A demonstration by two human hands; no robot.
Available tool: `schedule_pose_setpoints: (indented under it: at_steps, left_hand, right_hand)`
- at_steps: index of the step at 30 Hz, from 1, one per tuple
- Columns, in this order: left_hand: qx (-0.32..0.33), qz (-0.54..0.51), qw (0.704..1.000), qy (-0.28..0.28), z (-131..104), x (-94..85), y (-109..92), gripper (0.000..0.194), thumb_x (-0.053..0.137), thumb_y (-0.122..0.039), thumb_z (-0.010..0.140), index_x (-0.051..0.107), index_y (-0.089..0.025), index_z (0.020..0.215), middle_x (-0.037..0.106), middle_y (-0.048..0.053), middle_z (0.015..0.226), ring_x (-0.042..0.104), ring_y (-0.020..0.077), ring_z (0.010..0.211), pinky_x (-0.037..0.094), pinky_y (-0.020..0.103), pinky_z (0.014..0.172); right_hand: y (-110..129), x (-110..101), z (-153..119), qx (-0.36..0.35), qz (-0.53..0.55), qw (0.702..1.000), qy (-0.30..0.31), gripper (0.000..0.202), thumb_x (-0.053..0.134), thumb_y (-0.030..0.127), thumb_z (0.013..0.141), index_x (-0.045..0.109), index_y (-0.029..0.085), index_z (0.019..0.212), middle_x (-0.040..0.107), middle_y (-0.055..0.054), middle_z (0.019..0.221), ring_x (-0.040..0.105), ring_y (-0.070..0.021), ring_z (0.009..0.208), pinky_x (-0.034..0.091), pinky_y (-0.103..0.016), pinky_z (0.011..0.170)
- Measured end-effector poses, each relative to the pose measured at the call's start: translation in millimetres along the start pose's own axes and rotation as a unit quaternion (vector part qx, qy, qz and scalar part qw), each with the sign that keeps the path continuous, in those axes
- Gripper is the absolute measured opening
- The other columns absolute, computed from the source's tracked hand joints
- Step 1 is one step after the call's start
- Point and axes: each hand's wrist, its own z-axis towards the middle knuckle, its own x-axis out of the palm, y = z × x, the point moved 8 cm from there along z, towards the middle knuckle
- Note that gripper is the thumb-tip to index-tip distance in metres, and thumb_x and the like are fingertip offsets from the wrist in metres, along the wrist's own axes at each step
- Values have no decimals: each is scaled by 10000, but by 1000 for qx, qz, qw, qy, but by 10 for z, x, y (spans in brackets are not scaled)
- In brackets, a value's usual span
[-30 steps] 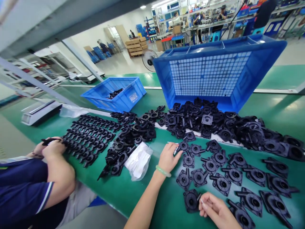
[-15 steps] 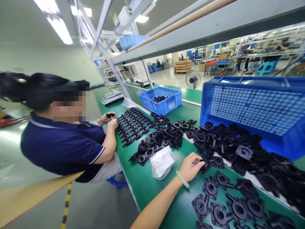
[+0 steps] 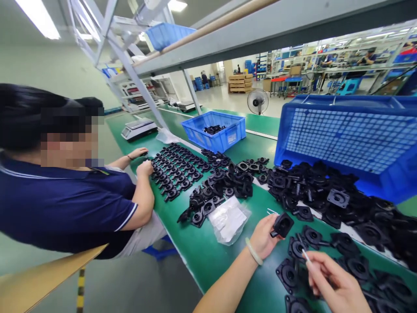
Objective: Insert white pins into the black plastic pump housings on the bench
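Note:
My left hand [image 3: 264, 237], with a pale green bangle at its wrist, grips a black plastic part [image 3: 282, 225] that has a square flange and a short spout. Thin white sticks [image 3: 272, 211] show just behind its fingers. To the right, my right hand [image 3: 330, 278] pinches a slim white stick [image 3: 305, 255], its tip pointing up and left. Under and around my right hand lie several black parts [image 3: 288, 274] on the green tabletop [image 3: 192, 243]. A clear plastic bag with white paper [image 3: 229, 219] lies left of my left hand.
A large blue crate [image 3: 342, 134] lies tipped behind a heap of black parts [image 3: 312, 187]. Farther back are a smaller blue bin [image 3: 213, 132] and a scale [image 3: 139, 129]. A seated person [image 3: 68, 195] works at the left beside rows of parts [image 3: 177, 169].
My left hand has lifted a black part from near the heap's edge. My right hand has come into view with a white stick. The view has shifted, and the other person's hands have moved apart.

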Motion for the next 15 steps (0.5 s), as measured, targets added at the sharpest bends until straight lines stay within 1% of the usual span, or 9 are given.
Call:
schedule_pose_setpoints:
  at_steps: [3,5,8,10,13,15]
  left_hand:
    - [-13,-37,999,1,-12,13,-2,499,821,-491,598,557,-121,805,517,0,656,503,112,578,381,244,518]
    - [-20,-59,998,7,-7,21,-13,517,823,-503,590,563,-115,811,532,9,670,503,113,578,376,248,527]
    - [-32,-88,995,27,6,36,-8,524,813,-515,603,566,-106,815,555,30,707,504,122,602,361,253,538]
    - [-42,-102,993,35,10,32,20,519,801,-517,619,566,-103,826,566,41,735,506,131,627,359,260,552]
    - [-50,-104,993,30,1,13,62,534,800,-519,616,567,-100,851,576,44,758,513,141,664,373,276,596]
    - [-48,-92,994,23,-11,15,66,548,809,-525,597,560,-101,840,576,42,750,514,143,665,380,285,614]
  right_hand:
    - [356,-52,225,-82,-110,989,-51,401,508,560,868,590,218,1061,523,-19,681,504,-124,606,448,-217,621]
    - [494,-39,301,-127,-151,978,-67,389,507,545,874,605,226,1072,534,-20,720,498,-111,610,442,-194,627]
    - [536,4,349,-150,-175,971,-58,394,493,533,885,612,218,1089,532,-16,703,495,-98,555,451,-169,592]
    - [534,10,354,-159,-182,969,-55,393,497,526,884,620,207,1079,552,-14,690,520,-95,542,459,-152,579]
    - [550,12,348,-181,-181,966,-45,369,509,519,877,644,212,1031,623,-10,722,596,-91,601,466,-118,593]
    - [563,19,343,-192,-181,964,-31,341,504,508,885,650,229,1013,635,14,708,601,-75,587,460,-100,588]
